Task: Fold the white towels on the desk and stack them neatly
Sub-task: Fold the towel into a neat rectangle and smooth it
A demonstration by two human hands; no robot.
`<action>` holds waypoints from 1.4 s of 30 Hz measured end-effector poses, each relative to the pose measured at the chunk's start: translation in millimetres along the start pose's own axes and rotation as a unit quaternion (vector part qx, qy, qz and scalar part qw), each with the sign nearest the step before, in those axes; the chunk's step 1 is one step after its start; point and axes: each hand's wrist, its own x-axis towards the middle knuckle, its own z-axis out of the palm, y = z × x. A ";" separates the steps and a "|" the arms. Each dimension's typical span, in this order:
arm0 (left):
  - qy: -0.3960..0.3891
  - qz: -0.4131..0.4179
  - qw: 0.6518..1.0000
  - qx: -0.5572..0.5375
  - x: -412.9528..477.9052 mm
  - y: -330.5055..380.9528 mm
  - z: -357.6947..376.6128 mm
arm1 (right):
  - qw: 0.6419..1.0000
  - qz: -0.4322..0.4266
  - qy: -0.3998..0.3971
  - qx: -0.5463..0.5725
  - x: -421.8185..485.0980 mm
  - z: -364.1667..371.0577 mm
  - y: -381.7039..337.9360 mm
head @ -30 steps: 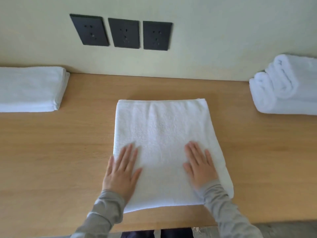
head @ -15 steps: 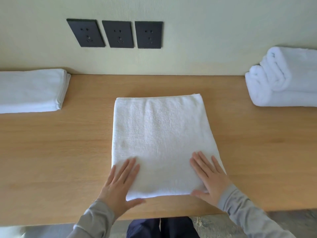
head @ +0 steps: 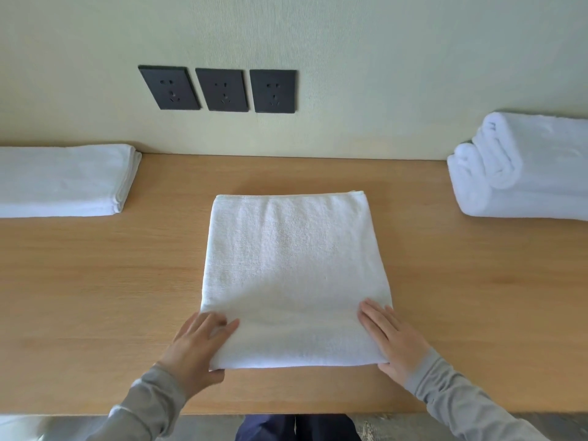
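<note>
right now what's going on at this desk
A person is working on a white towel that lies folded flat in the middle of the desk. The left hand covers its near left corner, thumb at the edge; blur hides whether it grips. The right hand lies flat on the near right corner. A folded stack sits at the left, rolled towels at the right.

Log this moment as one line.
folded towel: centre of desk, unstacked | left hand: on its near-left corner | right hand: flat on near-right corner
</note>
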 end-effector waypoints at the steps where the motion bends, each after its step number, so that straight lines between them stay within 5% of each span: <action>1: 0.019 0.004 1.000 -0.011 1.8 -0.8 -5.9 | 1.000 0.011 0.007 0.023 -0.7 -3.9 0.9; 5: 0.032 -0.047 0.995 -0.085 10.2 -12.2 -42.4 | 0.973 0.089 -0.032 0.211 2.6 -39.7 13.2; 7: -0.019 -0.156 0.967 -0.203 18.1 -21.3 -73.4 | 0.918 0.132 -0.055 0.369 5.3 -61.5 28.9; 9: -0.049 -0.188 0.935 -0.298 29.4 -35.9 -96.9 | 0.862 0.163 0.017 0.480 13.9 -84.0 48.6; 15: 0.036 -0.230 0.875 -0.424 107.3 -87.4 -119.3 | 0.662 0.286 0.183 0.668 83.3 -95.3 87.3; 18: 0.083 -0.326 0.822 -0.460 147.1 -110.0 -91.0 | 0.611 0.346 0.231 0.674 124.9 -81.7 95.9; 21: 0.096 -0.418 0.759 -0.491 172.1 -122.4 -58.5 | 0.594 0.369 0.218 0.681 154.6 -59.8 98.1; 24: 0.038 -0.489 0.744 -0.453 178.7 -128.0 -40.3 | 0.586 0.429 0.180 0.663 170.6 -37.7 97.4; 29: 0.016 -0.452 0.667 -0.592 170.4 -127.6 -35.9 | 0.607 0.459 0.172 0.625 173.9 -31.9 97.7; 34: 0.059 -0.444 0.762 -0.467 171.9 -128.8 -25.9 | 0.611 0.459 0.204 0.612 174.1 -40.3 91.4; 42: 0.018 -0.480 0.805 -0.349 184.5 -118.7 -38.4 | 0.668 0.517 0.190 0.501 194.4 -37.4 92.6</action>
